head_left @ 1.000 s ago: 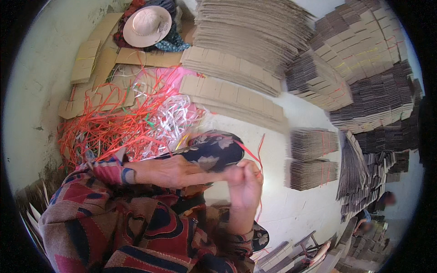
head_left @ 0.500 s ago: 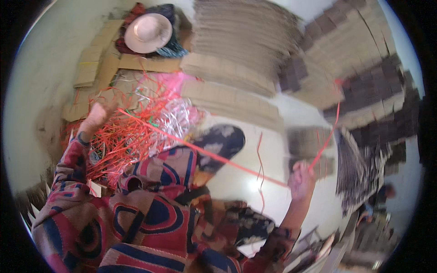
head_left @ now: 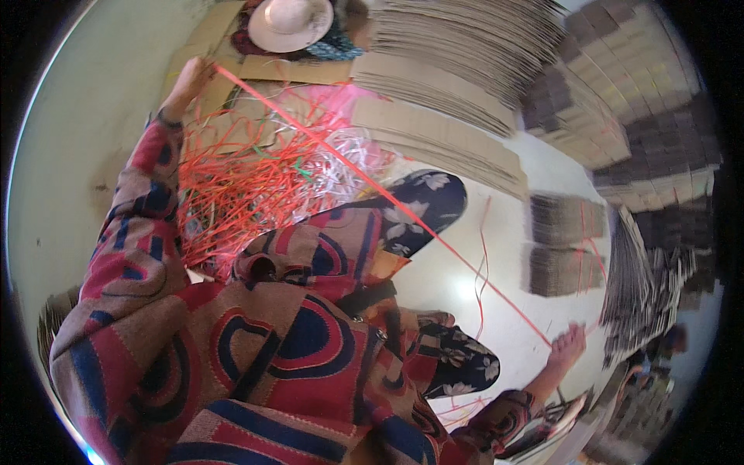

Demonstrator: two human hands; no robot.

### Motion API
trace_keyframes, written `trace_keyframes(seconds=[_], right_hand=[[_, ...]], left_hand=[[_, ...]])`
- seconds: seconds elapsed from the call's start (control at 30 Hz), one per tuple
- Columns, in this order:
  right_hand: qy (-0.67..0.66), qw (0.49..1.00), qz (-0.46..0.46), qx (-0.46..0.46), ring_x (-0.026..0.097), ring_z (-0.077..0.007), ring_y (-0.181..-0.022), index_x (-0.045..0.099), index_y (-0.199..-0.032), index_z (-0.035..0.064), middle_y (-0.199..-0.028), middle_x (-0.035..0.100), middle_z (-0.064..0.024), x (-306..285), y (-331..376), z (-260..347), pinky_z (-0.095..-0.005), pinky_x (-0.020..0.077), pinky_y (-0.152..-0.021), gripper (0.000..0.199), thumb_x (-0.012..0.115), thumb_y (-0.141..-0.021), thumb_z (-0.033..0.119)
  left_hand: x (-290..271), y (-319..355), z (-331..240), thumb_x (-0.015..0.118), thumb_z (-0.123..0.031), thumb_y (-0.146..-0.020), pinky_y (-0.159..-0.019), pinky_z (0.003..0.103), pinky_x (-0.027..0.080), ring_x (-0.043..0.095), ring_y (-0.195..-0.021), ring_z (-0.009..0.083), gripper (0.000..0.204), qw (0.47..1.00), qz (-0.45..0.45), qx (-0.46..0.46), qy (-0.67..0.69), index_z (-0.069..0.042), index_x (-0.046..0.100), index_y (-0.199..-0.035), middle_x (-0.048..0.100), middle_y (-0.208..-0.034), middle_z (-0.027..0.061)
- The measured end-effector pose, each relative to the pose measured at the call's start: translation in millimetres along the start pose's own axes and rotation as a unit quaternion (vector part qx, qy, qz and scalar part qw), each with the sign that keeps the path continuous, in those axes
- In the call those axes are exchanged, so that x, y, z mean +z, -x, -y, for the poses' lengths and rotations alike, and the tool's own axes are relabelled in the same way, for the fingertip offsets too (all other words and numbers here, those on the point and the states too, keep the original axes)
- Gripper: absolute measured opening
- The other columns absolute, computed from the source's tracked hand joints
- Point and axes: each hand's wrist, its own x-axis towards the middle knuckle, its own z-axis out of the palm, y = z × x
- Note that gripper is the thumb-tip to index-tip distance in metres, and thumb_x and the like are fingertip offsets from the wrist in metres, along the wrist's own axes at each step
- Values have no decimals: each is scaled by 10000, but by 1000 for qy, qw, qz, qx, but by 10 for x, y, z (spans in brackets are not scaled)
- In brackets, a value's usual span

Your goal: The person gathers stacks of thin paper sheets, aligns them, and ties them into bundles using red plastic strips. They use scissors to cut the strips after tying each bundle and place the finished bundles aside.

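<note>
A long red plastic strap (head_left: pixel 364 177) runs taut and slanting across my lap. My left hand (head_left: pixel 195 75) is closed on its upper end, far out at the left near the wall. Its other part passes into my right hand (head_left: pixel 570 341), a fist low at the right above the pale floor. A loose tail of the strap leaves the right fist toward the stacks beside it. Beneath the left side of the strap lies a tangled heap of red strips (head_left: pixel 232 194), with white and a few green ones mixed in.
Flat cardboard stacks (head_left: pixel 442 139) stand ahead, with taller stacks (head_left: pixel 651 147) at the right. Two small tied bundles (head_left: pixel 564 267) sit on the floor near my right hand. A pale brimmed hat (head_left: pixel 291 23) rests on cloth at the far left. One loose red strip (head_left: pixel 482 267) lies on the floor.
My hands have moved farther apart: the left outward and away, the right lower and to the right. The strap between them now spans a longer stretch. The view has shifted too.
</note>
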Motion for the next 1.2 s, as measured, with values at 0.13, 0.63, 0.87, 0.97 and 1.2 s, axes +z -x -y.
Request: trace_keyframes(seconds=[0.13, 0.63, 0.87, 0.97, 1.2], right_hand=[[-53, 997, -38, 29, 160, -24, -334, 548, -862, 76, -454, 198, 88, -726, -187, -54, -198, 134, -281, 305, 495, -896, 374], [100, 968, -225, 41, 476, -171, -475, 587, -779, -3, -623, 522, -58, -3436, -156, -357, -325, 415, -441, 398, 528, -857, 383], [231, 937, -215, 152, 489, -118, -451, 539, -697, 42, -576, 549, -43, -3428, 542, -955, -239, 381, -386, 570, 405, -864, 570], [45, 948, -247, 196, 522, -121, -501, 546, -726, 41, -623, 575, -55, -3890, 856, -1345, -231, 417, -424, 521, 419, -882, 521], [-27, 894, -342, 288, 581, -309, -968, 503, -988, -15, -974, 545, -133, -3975, 946, -2722, -348, 516, -749, 380, 519, -876, 348]], left_hand=[[-99, -7, -260, 486, -136, -816, -518, 299, 436, 560, -563, 149, 192, 958, 32, -79, 273, -5, 613, -759, 536, -556, 76], [499, -653, -3349, 514, -146, -865, -718, 371, 430, 538, -812, 307, 208, 884, -81, 442, 130, 3, 600, -981, 589, -834, 156], [1956, -1032, -5161, 523, -67, -744, -748, 413, 437, 532, -844, 359, 117, 680, 89, 702, 191, 2, 558, -832, 571, -827, 192], [2937, -666, -5766, 552, -57, -682, -761, 413, 436, 535, -859, 344, 118, 705, 252, 649, 136, -7, 565, -788, 570, -812, 188], [4371, -123, -5990, 549, -90, -743, -664, 408, 439, 518, -768, 331, 66, 711, 305, 624, 109, -31, 552, -714, 551, -745, 155]])
